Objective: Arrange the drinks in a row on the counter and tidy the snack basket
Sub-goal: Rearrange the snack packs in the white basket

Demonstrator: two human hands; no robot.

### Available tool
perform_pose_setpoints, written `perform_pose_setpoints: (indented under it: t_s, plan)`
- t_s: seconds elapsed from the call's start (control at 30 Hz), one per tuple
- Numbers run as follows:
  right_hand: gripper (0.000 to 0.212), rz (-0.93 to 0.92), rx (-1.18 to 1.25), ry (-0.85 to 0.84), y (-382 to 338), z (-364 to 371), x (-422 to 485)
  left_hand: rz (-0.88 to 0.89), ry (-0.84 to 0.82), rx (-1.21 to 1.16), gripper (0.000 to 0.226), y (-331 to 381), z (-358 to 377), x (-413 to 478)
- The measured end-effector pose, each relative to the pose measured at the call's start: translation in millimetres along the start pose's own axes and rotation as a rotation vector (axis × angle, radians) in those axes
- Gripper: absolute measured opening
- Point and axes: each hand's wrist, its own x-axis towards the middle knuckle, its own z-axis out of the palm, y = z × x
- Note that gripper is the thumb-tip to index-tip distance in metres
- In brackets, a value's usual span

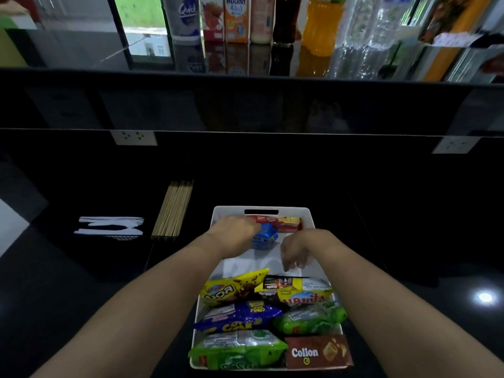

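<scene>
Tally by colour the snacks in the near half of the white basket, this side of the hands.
Yellow bags: 2
Green bags: 2
Blue bag: 1
Brown box: 1
Total: 6
Left out: the small blue packet that the left hand grips farther back.

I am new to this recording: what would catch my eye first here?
Low in the centre, a white basket of bright snack packets stands out; the left hand rests on a blue packet at its far end, the right hand hovers beside. A row of drinks lines the upper counter.
</scene>
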Motion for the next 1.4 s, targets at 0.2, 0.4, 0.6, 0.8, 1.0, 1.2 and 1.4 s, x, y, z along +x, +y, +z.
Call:
perform_pose_setpoints:
  t_s: [0.2,0.4,0.6,0.8,1.0,1.2,1.4]
  plan:
    - [0.030,0.014,-0.046,0.127,-1,2,3,-0.079,-0.097,-0.010,0.035,0,2,0]
    - [0.024,0.057,-0.098,-0.141,1,1,3,-0.116,-0.129,-0.200,0.046,1,11,4]
    - [0.047,0.102,-0.033,-0.331,-2,1,6,-0.170,-0.453,-0.390,0.038,8,9,4]
    - [0.045,0.156,-0.127,-0.280,0,7,14,-0.213,-0.859,-0.488,0.043,17,7,-3]
    - [0.044,0.141,-0.234,-0.207,2,8,17,-0.179,-0.878,-0.435,0.038,20,4,-4]
    - [0.033,0.093,-0.378,-0.149,1,6,23,-0.244,-0.674,-0.418,0.036,19,8,-6]
    - [0.063,0.029,-0.279,0.247,5,-1,26,-0.267,-0.377,-0.369,0.056,16,12,-7]
